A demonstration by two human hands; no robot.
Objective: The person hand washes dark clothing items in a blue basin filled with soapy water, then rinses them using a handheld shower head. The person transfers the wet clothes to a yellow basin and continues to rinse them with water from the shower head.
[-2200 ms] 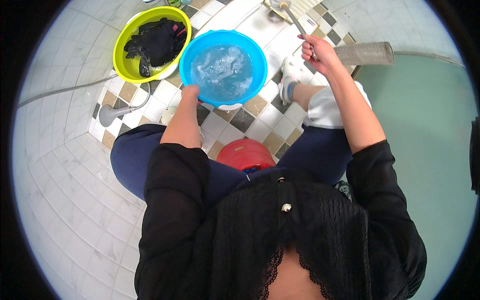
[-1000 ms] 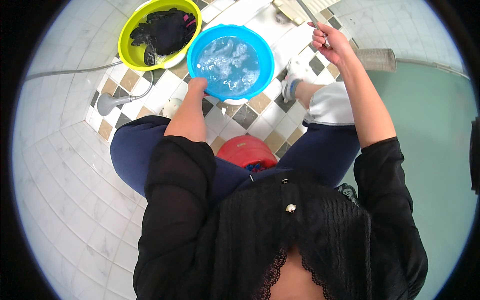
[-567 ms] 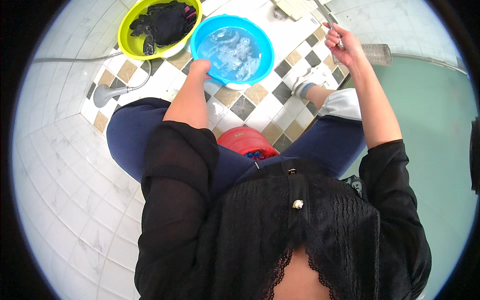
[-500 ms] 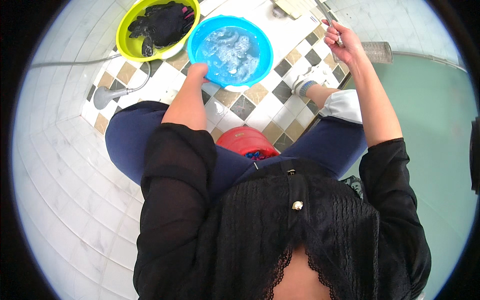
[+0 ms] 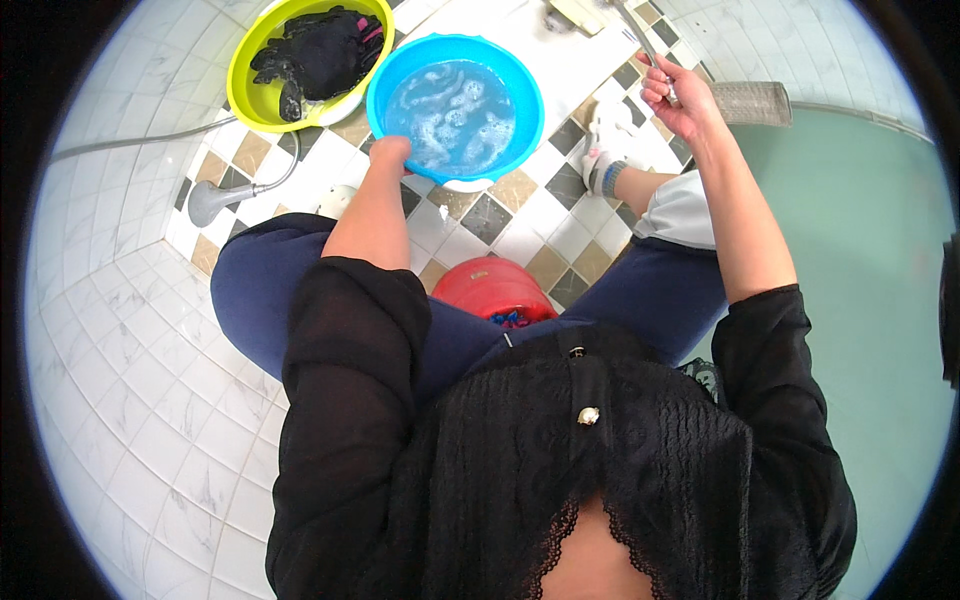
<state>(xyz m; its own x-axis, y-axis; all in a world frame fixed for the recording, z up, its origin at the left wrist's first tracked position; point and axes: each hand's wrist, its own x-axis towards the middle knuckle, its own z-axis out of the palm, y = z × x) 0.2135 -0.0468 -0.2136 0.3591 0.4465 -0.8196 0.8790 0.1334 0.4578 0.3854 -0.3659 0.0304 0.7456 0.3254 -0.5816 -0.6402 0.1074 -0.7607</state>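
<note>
A light-blue basin (image 5: pixel 531 110) of foamy, bluish water stands on the checkered floor in front of me. At its near-left rim my left hand (image 5: pixel 392 152) is closed on the edge, its fingertips partly hidden under the rim. Out to the right, my right hand (image 5: pixel 684 96) is raised, fingers curled round a slim silver metal bar (image 5: pixel 648 40) that runs up to the top edge of the view. Whether this bar is part of a tap I cannot tell. The water's surface carries patches and streaks of white suds.
Left of the blue basin stands a yellow-green basin (image 5: pixel 240 88) holding soaked black clothing (image 5: pixel 325 55). A grey shower head (image 5: pixel 208 203) lies on the floor with its hose. Between my knees is a red bucket (image 5: pixel 490 280). A grey mesh cylinder (image 5: pixel 752 104) sits beyond my right wrist.
The churned water in the blue basin has calmed, and its suds have spread into separate patches. Both hands keep their holds; the view has shifted slightly.
</note>
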